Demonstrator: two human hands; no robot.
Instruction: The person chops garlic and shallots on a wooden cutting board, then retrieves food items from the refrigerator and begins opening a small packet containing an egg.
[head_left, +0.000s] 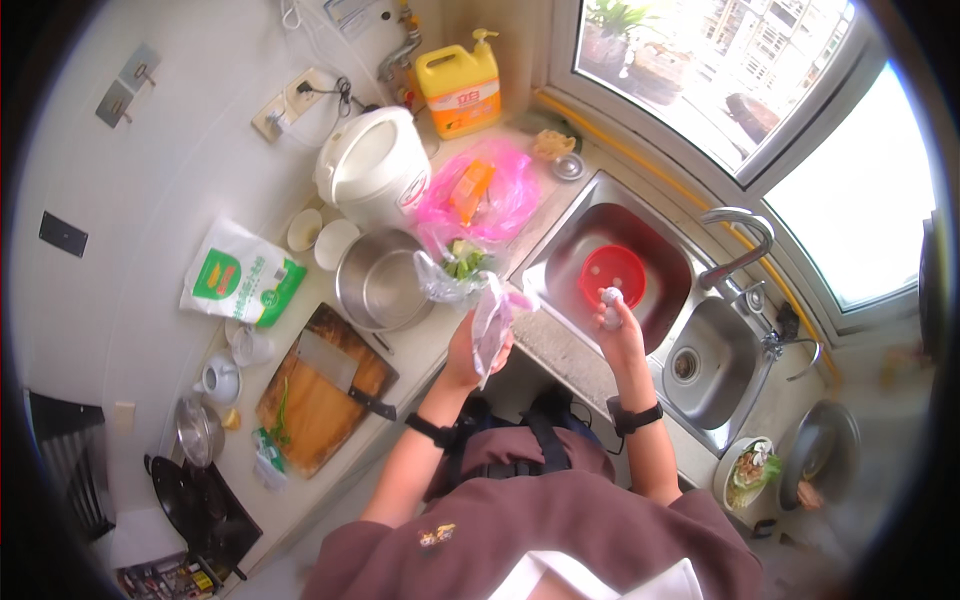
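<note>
My left hand (466, 346) grips a thin, pale plastic bag (491, 324) at the counter's front edge; its contents are hard to make out. In my right hand (624, 334) are small whitish round pieces (612, 306), perhaps garlic or mushrooms. That hand is raised by the near side of a red plastic bowl (634, 264) in the larger sink basin (559, 259). A few small white pieces lie in the bowl. Just beyond the left hand, green vegetables (465, 260) sit in a clear plastic bag (433, 279), close to a pink plastic bag (517, 184).
A steel pot (382, 277) and a white rice cooker (375, 165) stand to the left. A cleaver (328, 361) lies on the wooden cutting board (311, 427), its handle over the edge. The faucet (739, 217) arches beside the smaller basin (712, 367). A bowl of vegetables (731, 487) is at right.
</note>
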